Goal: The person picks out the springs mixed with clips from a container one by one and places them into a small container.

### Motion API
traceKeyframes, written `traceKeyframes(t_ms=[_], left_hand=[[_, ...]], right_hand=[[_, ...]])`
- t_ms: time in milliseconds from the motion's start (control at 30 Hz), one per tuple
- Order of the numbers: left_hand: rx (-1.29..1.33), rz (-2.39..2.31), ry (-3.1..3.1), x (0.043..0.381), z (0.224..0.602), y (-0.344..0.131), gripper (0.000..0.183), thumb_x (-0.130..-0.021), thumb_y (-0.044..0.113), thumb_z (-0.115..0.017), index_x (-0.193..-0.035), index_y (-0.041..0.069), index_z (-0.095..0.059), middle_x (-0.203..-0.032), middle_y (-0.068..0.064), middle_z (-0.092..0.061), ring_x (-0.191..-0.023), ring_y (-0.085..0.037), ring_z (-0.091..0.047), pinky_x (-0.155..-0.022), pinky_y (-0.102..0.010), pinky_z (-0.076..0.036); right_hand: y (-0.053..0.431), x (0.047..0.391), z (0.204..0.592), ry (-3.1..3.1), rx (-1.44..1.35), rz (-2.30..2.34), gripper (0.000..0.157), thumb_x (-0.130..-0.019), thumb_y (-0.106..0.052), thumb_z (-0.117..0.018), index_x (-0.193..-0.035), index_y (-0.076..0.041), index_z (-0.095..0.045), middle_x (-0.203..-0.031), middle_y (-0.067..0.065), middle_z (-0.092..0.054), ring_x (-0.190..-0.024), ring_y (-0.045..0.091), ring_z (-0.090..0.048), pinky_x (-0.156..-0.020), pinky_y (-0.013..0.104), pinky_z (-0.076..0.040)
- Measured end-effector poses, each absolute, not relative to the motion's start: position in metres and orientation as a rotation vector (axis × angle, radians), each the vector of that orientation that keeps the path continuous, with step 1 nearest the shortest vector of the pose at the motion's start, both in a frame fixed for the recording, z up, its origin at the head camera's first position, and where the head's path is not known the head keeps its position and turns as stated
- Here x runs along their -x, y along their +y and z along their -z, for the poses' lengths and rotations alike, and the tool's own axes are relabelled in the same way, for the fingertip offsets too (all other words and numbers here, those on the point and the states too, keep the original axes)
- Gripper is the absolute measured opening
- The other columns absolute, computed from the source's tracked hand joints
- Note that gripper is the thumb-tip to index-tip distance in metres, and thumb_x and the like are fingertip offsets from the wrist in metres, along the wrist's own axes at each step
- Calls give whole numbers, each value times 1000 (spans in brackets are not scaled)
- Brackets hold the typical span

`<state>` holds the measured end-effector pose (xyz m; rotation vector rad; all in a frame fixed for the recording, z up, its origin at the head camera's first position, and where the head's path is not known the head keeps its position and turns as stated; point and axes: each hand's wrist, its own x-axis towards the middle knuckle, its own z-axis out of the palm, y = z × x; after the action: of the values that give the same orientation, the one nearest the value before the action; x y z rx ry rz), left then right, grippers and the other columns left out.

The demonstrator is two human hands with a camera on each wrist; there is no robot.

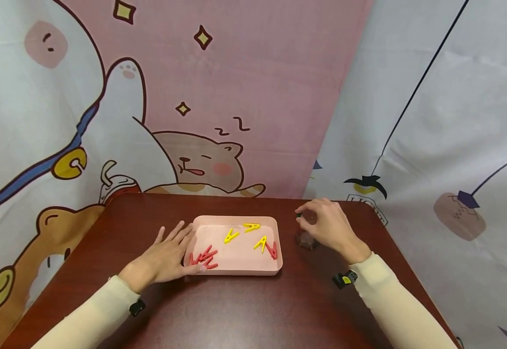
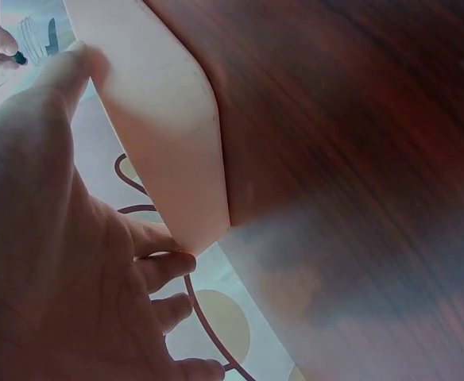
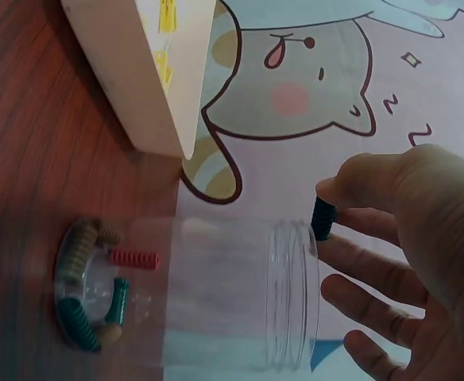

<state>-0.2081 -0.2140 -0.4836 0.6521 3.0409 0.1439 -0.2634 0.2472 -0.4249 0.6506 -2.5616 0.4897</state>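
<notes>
My right hand (image 1: 329,225) pinches a small dark-green ribbed piece (image 3: 323,218) between thumb and index finger, right at the mouth of a clear jar (image 3: 224,294). The jar stands upright on the table, and red, green and brown ribbed pieces lie at its bottom. My left hand (image 1: 163,257) rests against the left end of a pink tray (image 1: 236,259), fingers spread along that side and thumb at the front rim. Inside the tray are yellow clothespins (image 1: 231,235) towards the middle and back. Red clothespins (image 1: 207,253) gather in its front left corner, and another red clothespin (image 1: 272,250) lies at the right.
The dark brown wooden table (image 1: 236,310) carries the tray and, to its right, the jar. A cloth backdrop (image 1: 279,97) with cartoon animals hangs right behind the table's far edge and along both sides.
</notes>
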Motion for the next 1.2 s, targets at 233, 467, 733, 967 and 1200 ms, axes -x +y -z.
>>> traceKeyframes(t_ms=[233,467,733,967,1200], left_hand=[[-656,-150,3043,208,484,-214,117,-87,90,-55,-167,7,-35,-177,-12,-30,-167,-40,-17,-127,-77,-14],[-670,-142,3060,209,485,-214,119,-86,92,-54,-167,7,-36,-177,-11,-31,-167,-39,-18,-127,-77,-15],[-661,-161,3051,207,483,-213,117,-87,89,-57,-167,6,-36,-176,-12,-31,-167,-39,-18,-127,-77,-14],[-657,-155,3046,207,483,-213,118,-86,90,-56,-167,7,-35,-177,-12,-30,-167,-39,-17,-127,-77,-13],[-657,-146,3044,207,482,-214,119,-86,91,-54,-167,7,-35,-177,-12,-30,-167,-39,-17,-127,-77,-13]], right_hand=[[270,265,432,-2525,-618,-505,20,-89,-28,-87,-107,-23,-83,-106,-3,-81,-97,26,-68,-82,47,-52],[288,267,435,-2541,-565,-551,23,-89,-28,-87,-111,-24,-83,-112,-1,-81,-93,26,-66,-71,41,-50],[295,270,439,-2577,-574,-631,23,-90,-26,-87,-113,-24,-83,-115,0,-81,-106,28,-68,-86,52,-55],[295,270,437,-2604,-556,-663,24,-90,-28,-87,-114,-25,-83,-117,1,-80,-111,30,-69,-90,55,-56],[295,270,437,-2583,-552,-671,39,-89,-34,-89,-124,-21,-78,-124,4,-75,-115,31,-71,-93,57,-57]])
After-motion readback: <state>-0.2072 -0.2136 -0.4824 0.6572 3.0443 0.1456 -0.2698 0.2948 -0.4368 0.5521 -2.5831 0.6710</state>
